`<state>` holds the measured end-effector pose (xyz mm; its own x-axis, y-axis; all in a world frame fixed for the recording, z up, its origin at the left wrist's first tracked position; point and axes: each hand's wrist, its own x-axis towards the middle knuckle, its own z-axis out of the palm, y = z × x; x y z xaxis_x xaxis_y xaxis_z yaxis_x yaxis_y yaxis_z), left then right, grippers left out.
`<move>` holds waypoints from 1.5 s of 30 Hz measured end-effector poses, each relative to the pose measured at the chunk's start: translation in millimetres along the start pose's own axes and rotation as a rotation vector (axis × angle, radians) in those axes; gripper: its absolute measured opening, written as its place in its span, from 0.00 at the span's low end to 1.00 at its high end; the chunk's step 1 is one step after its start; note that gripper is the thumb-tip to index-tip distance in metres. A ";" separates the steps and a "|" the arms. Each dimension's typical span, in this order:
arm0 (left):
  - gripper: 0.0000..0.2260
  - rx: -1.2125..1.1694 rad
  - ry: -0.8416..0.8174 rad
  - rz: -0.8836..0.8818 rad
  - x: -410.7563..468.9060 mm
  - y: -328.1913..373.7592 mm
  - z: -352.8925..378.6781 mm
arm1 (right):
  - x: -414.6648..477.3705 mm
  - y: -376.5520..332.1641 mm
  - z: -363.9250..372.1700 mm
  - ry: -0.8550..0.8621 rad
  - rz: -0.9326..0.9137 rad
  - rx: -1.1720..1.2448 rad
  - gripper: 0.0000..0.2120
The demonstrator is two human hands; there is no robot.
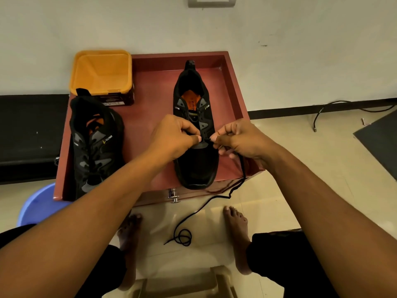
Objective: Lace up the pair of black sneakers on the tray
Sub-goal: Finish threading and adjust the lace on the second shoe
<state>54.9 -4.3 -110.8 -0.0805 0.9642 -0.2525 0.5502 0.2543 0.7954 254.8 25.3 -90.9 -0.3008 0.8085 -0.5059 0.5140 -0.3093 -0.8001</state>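
Both arms reach forward over the shoe [196,166], the left hand [174,137] pinching its eyelet edge and the right hand [239,140], just beside, pinching the lace [243,168] end.

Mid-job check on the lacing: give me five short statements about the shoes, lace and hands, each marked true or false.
1. The left hand and right hand both work at the right sneaker. True.
2. The left sneaker on the tray has no lace. False: a lace crosses its eyelets.
3. The lace runs from the right hand over the tray's front edge to a coil on the floor. True.
4. The orange box holds a shoe. False: nothing shows inside it.
5. The right sneaker's top eyelets are laced. False: they are bare, and the hands are at the lowest ones.
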 end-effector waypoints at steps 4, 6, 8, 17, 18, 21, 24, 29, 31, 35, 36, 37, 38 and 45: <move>0.08 0.009 -0.023 -0.003 2.3 0.3 -1.3 | -1.5 -3.7 4.5 0.112 -0.051 -0.088 0.05; 0.08 0.014 -0.027 -0.004 2.5 0.8 -1.1 | -0.9 -3.8 8.6 0.181 -0.090 -0.176 0.07; 0.07 0.011 -0.028 -0.002 1.9 1.8 -1.7 | 0.0 -3.6 12.6 0.198 -0.119 -0.244 0.08; 0.05 0.069 -0.093 -0.019 -4.0 10.3 -4.6 | -1.3 -8.8 15.1 0.184 -0.076 -0.106 0.02; 0.06 0.090 -0.091 -0.025 -5.2 11.8 -3.4 | -1.9 -9.2 15.7 0.186 -0.072 -0.094 0.02; 0.07 0.129 -0.070 -0.047 -6.8 13.6 -0.5 | -1.8 -9.0 19.0 0.203 -0.049 -0.037 0.02; 0.07 0.142 -0.073 -0.058 -7.8 14.0 1.3 | -1.7 -6.7 21.0 0.195 -0.038 0.046 0.02; 0.08 0.144 -0.063 -0.082 -9.7 14.0 4.9 | -1.3 0.3 25.9 0.207 -0.074 0.123 0.04; 0.07 0.160 -0.060 -0.088 -10.7 15.6 6.4 | -1.7 2.5 27.0 0.211 -0.078 0.134 0.04; 0.06 0.185 -0.026 -0.083 -12.8 20.1 8.9 | -1.2 0.6 18.2 0.158 -0.049 0.157 0.08; 0.06 0.166 -0.022 -0.085 -12.3 20.1 8.6 | -1.0 -0.9 15.1 0.136 -0.037 0.159 0.10; 0.06 0.145 -0.024 -0.085 -11.6 19.5 8.7 | -1.0 -1.6 12.7 0.116 -0.032 0.157 0.13; 0.05 0.128 -0.027 -0.084 -11.3 18.9 7.9 | -0.3 -2.5 11.4 0.105 -0.039 0.146 0.15; 0.06 0.102 0.013 -0.064 -16.9 16.0 10.2 | 5.1 -2.0 15.5 0.150 -0.132 0.041 0.12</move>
<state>73.5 -17.3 -99.4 -0.1285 0.9473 -0.2933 0.6255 0.3070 0.7173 239.7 22.3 -96.9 -0.2387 0.9080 -0.3444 0.4437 -0.2135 -0.8704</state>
